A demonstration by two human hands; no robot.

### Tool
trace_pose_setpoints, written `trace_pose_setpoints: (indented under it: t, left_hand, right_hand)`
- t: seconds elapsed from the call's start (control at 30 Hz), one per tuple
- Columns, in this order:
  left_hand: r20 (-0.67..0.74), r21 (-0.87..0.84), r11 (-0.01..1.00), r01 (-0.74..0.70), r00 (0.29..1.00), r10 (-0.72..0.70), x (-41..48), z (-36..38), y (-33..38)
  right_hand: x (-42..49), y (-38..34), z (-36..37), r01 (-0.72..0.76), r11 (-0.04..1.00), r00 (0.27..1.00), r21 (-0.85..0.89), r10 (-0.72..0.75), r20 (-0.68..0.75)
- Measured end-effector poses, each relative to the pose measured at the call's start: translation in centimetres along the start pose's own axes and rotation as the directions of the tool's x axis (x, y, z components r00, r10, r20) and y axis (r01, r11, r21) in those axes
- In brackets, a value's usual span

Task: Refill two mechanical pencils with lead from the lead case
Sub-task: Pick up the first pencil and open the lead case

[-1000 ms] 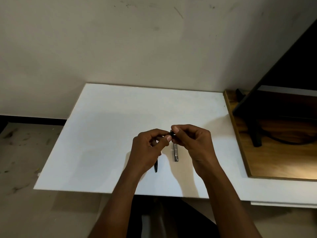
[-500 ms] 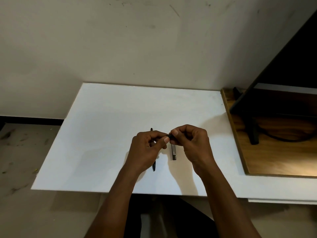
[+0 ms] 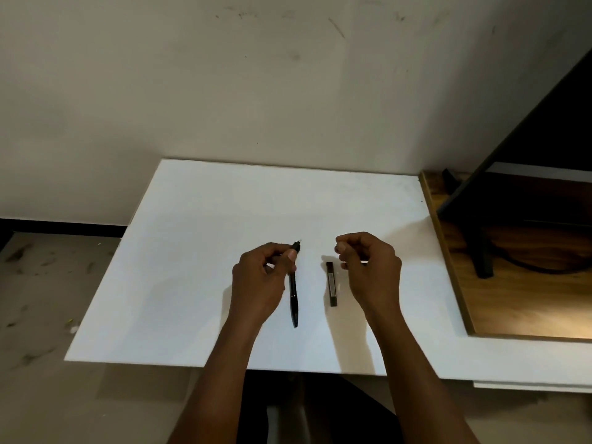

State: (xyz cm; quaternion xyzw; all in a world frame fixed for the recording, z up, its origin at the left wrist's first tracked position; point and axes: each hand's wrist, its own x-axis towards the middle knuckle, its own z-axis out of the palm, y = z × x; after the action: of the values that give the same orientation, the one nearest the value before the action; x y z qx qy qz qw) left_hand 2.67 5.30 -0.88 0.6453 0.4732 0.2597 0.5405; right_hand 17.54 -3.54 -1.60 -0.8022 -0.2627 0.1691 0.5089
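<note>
My left hand (image 3: 259,283) pinches a black mechanical pencil (image 3: 293,296) near its upper end. A short stub with a pale tip sticks out past the thumb, and the shaft runs toward me over the white board (image 3: 198,251). I cannot tell whether a second pencil lies under that hand. The dark lead case (image 3: 332,285) lies flat on the board, just right of the pencil and parallel to it. My right hand (image 3: 368,267) hovers beside the case's far end with curled fingers. Its fingertips pinch a tiny dark piece, seemingly the pencil's cap, which is barely visible.
The white board overhangs a dusty floor on the left and butts against the wall at the back. A wooden tabletop (image 3: 525,302) adjoins it on the right and carries a black monitor stand (image 3: 483,251) and cable.
My hands were joined at the pencil's end and have now pulled apart. The right hand has moved right with its pinch closed. The left hand keeps hold of the pencil.
</note>
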Motion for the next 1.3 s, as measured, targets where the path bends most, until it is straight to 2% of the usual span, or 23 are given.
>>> trace_pose_setpoints:
  t: [0.1, 0.33, 0.8, 0.9, 1.0, 1.03, 1.13, 1.2, 1.3]
  left_hand:
    - [-0.068, -0.078, 0.996, 0.048, 0.996, -0.054, 0.2, -0.4, -0.2]
    - [-0.084, -0.092, 0.994, 0.052, 0.995, -0.060, 0.2, -1.0, -0.6]
    - [-0.070, -0.074, 0.995, 0.066, 0.995, -0.071, 0.4, -1.3, -1.0]
    - [-0.060, -0.054, 0.996, 0.068, 0.996, -0.071, 0.4, -1.3, -1.1]
    - [-0.041, -0.037, 0.997, 0.065, 0.997, -0.066, 0.5, -1.2, -1.1]
    - [-0.035, -0.029, 0.998, 0.061, 0.997, -0.062, 0.5, -1.1, -1.0]
    - [-0.009, 0.020, 0.999, 0.029, 1.000, -0.028, 0.5, -1.0, -1.0]
    - [0.003, 0.056, 0.998, 0.006, 1.000, -0.006, 0.5, -0.8, -1.0]
    - [0.019, 0.076, 0.997, -0.011, 1.000, 0.010, 0.5, -0.6, -1.0]
  right_hand:
    - [-0.6, -0.2, 1.4, 0.074, 0.971, 0.996, -0.229, -0.062, 0.059]
    - [-0.4, -1.3, 3.5, 0.230, 0.842, 0.969, -0.489, -0.150, 0.197]
    - [0.1, -0.5, 4.0, 0.151, 0.802, 0.982, -0.578, -0.055, 0.181]
    - [0.2, -0.9, 3.5, 0.134, 0.872, 0.988, -0.471, -0.083, 0.126]
    - [0.4, -1.7, 2.7, 0.110, 0.977, 0.993, -0.184, -0.101, 0.060]
    - [0.4, -2.0, 2.5, 0.077, 0.994, 0.994, -0.076, -0.070, 0.086]
    - [0.3, -2.7, 2.4, -0.089, 0.981, 0.957, 0.174, 0.035, 0.288]
    - [0.2, -2.6, 2.6, -0.161, 0.964, 0.931, 0.212, 0.077, 0.357]
    - [0.3, -2.2, 2.5, -0.198, 0.949, 0.932, 0.247, 0.104, 0.346]
